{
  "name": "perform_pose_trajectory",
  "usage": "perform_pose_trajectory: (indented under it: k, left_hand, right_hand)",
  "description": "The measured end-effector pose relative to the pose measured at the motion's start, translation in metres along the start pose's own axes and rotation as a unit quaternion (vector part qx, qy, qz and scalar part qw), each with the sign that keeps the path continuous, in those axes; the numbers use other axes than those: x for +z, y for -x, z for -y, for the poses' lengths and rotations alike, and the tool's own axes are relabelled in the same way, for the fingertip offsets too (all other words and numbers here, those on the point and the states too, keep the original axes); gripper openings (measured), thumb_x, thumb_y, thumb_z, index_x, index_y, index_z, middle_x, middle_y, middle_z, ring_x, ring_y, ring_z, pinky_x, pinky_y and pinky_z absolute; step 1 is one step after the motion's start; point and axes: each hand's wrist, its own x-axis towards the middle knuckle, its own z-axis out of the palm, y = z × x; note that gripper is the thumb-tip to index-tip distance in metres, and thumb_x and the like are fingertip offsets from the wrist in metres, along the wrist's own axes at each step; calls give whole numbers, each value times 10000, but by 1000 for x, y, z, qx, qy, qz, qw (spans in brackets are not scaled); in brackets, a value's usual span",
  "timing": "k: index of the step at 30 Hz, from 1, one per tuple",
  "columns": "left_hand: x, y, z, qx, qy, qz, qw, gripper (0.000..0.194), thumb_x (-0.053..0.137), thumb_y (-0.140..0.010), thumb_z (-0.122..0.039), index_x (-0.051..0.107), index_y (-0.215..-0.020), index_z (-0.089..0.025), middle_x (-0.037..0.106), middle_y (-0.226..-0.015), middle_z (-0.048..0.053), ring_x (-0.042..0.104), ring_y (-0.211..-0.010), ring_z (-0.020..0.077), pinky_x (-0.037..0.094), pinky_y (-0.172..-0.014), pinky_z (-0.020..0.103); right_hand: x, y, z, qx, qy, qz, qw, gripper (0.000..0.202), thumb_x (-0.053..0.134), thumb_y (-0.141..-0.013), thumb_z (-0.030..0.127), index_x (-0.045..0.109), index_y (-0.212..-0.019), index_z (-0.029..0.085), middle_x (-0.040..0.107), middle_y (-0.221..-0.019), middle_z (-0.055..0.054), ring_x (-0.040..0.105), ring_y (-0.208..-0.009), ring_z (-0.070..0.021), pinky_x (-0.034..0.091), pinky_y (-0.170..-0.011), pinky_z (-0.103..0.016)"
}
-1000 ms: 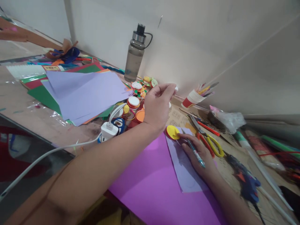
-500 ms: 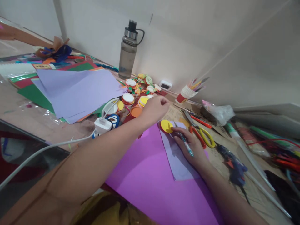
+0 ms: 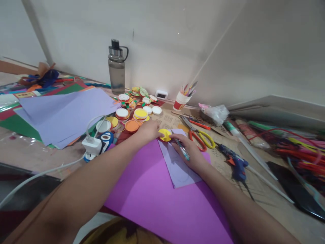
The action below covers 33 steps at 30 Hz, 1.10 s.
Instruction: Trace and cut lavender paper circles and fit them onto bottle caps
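A round yellow disc [image 3: 166, 136] lies over the top end of a light purple paper piece [image 3: 175, 166]. My left hand [image 3: 149, 131] is closed at the disc's left edge, its thumb on the rim and the other fingers partly hidden. A pen [image 3: 182, 150] with a teal end rests in my right hand [image 3: 190, 152], whose fingertips touch the disc's right side. Faint curved pencil lines show on the paper piece. Beneath it spreads a large bright purple sheet [image 3: 144, 189].
Stacked round lids [image 3: 132, 125], a white charger [image 3: 91, 146] and lilac sheets [image 3: 66, 113] lie left. A water bottle [image 3: 117, 73] and paper cup [image 3: 181, 100] stand by the wall. Right are scissors [image 3: 207, 139], a glue gun [image 3: 237, 166] and a black phone [image 3: 297, 189].
My left hand has come down from above the lids to the yellow disc's left edge. My right hand still has the pen by the disc. The camera view has shifted.
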Motion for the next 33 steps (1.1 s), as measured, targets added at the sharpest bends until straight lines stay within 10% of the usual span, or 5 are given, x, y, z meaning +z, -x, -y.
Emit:
perform_pose_trajectory:
  k: [10, 24, 33]
  left_hand:
    - [4, -6, 6, -26, -44, 39, 998, 295, 776, -750, -336, 726, -994, -178, 735, -1053, 75, 663, -925, 197, 447, -712, 260]
    - [7, -9, 9, -9, -57, 28, 998, 302, 763, -765, -353, 737, -1008, -177, 741, -1047, 82, 668, -923, 216, 447, -704, 286]
    - [7, -7, 9, 2, -54, 22, 998, 289, 755, -771, -332, 739, -1018, -184, 731, -1083, 84, 663, -974, 219, 473, -786, 287]
  right_hand:
    - [-11, -6, 8, 67, -16, -118, 991, 341, 466, -980, 456, 639, -1114, 195, 702, -1152, -113, 656, -1077, -265, 496, -944, -411]
    - [-8, -67, -11, 52, 278, 103, 954, 304, 438, -996, 274, 621, -1210, 160, 689, -1212, -153, 618, -1149, -285, 425, -993, -445]
    - [2, -74, -23, 15, 287, 89, 954, 264, 446, -1004, 269, 637, -1139, 147, 679, -1113, -128, 592, -1082, -234, 431, -943, -341]
